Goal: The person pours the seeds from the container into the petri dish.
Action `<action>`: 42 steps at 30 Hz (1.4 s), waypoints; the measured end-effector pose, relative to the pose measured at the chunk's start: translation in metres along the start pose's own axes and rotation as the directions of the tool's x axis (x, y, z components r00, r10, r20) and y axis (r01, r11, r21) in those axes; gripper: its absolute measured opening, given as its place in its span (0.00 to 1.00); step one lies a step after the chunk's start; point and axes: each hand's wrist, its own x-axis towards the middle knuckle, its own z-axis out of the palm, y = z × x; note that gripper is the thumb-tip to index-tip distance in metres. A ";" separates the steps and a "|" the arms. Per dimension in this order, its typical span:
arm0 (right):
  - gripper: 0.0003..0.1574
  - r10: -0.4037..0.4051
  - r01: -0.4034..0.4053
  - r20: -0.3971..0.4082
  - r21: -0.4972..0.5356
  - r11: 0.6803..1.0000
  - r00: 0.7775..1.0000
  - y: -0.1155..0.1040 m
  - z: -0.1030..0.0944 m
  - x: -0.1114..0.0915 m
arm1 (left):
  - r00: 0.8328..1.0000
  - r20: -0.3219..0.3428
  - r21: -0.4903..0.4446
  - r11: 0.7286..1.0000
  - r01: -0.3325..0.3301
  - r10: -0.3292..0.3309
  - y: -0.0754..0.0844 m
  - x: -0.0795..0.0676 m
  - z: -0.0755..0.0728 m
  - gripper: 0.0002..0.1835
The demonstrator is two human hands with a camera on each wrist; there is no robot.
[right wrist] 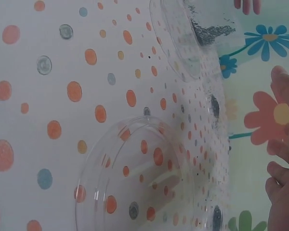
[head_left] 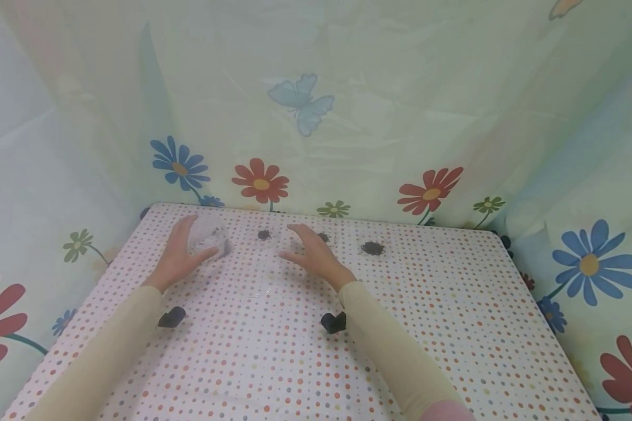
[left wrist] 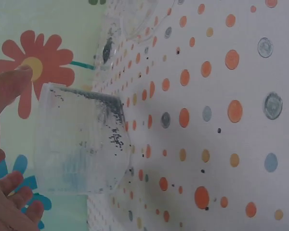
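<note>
My left hand [head_left: 176, 257] is spread around a clear plastic cup [head_left: 209, 241] at the back left of the table, thumb and fingers apart. Fine black grains cling inside this cup [left wrist: 70, 144] in the left wrist view. To the right, my right hand [head_left: 316, 254] hovers with its fingers extended and nothing between them. Below the right hand lies a round transparent lid [right wrist: 103, 163], seen in the right wrist view. A second transparent lid [right wrist: 171, 48] is near the left cup.
Along the back of the dotted table [head_left: 442, 304] stand clear containers with dark contents, among them a left one [head_left: 263, 234] and a right one [head_left: 372, 248]. Loose black grains dot the tabletop. A flower-printed curtain [head_left: 347, 146] encloses the back and sides.
</note>
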 end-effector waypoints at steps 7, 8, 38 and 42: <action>0.48 0.034 -0.034 0.023 0.002 0.999 0.999 -0.002 -0.003 -0.001 | 0.999 0.027 0.013 1.000 -0.025 0.025 0.010 -0.003 -0.006 0.49; 0.48 0.036 -0.036 0.023 0.002 0.999 0.999 -0.002 -0.003 0.000 | 0.999 0.038 0.009 1.000 -0.030 0.030 0.012 -0.003 -0.008 0.49; 0.45 0.013 -0.013 -0.003 -0.010 1.000 1.000 0.001 -0.004 0.006 | 0.973 0.160 -0.067 0.985 -0.159 0.168 0.039 -0.006 -0.003 0.46; 0.44 0.017 -0.017 -0.010 -0.013 1.000 1.000 0.000 -0.003 0.007 | 0.965 0.194 -0.079 0.984 -0.162 0.175 0.041 -0.008 0.002 0.46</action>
